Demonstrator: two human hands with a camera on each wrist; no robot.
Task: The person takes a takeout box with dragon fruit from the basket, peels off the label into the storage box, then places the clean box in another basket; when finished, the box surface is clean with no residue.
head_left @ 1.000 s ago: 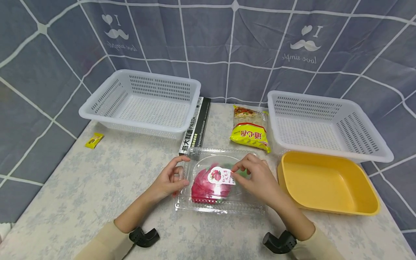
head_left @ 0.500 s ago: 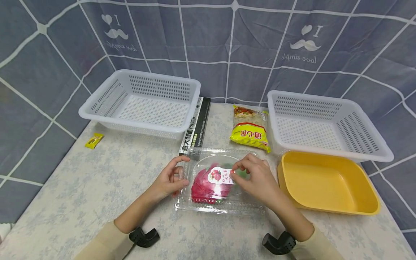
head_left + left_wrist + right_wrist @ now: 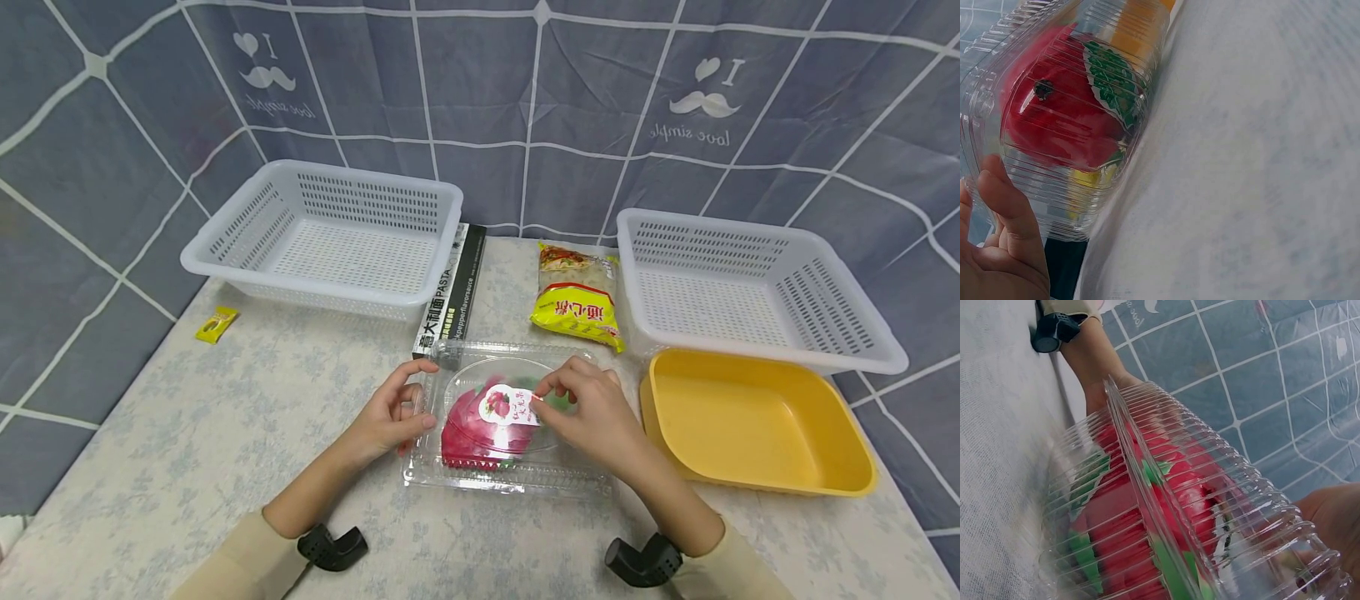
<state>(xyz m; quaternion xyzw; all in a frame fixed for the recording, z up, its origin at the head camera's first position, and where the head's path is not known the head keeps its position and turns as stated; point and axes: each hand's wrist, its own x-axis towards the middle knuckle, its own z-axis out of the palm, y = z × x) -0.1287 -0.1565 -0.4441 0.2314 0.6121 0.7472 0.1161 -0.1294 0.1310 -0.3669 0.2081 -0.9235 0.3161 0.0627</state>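
Observation:
A clear plastic clamshell box (image 3: 555, 475) lies flat at the middle of the table in the head view. Inside is red dragon fruit (image 3: 1054, 119) with green parts, seen through the ribbed wall in both wrist views. On the lid sits a white sticker (image 3: 508, 406) with a fruit picture and red writing. My left hand (image 3: 390, 415) holds the box's left edge, thumb and bent fingers against it. Above the lid, my right hand (image 3: 592, 408) pinches the sticker's right end between thumb and index finger. The fingertips hide that end.
Two white slotted baskets (image 3: 322, 287) (image 3: 757, 354) stand at the back left and right. A yellow tub (image 3: 757, 417) is right of my right hand. Behind the box lie a black-and-white pasta box (image 3: 465, 287) and a yellow pasta bag (image 3: 577, 304); a small yellow packet (image 3: 217, 325) lies left.
The sticker's right end shifts slightly under my right fingertips; a red patch visible there half a second ago is now mostly covered. The left hand and box stay in place.

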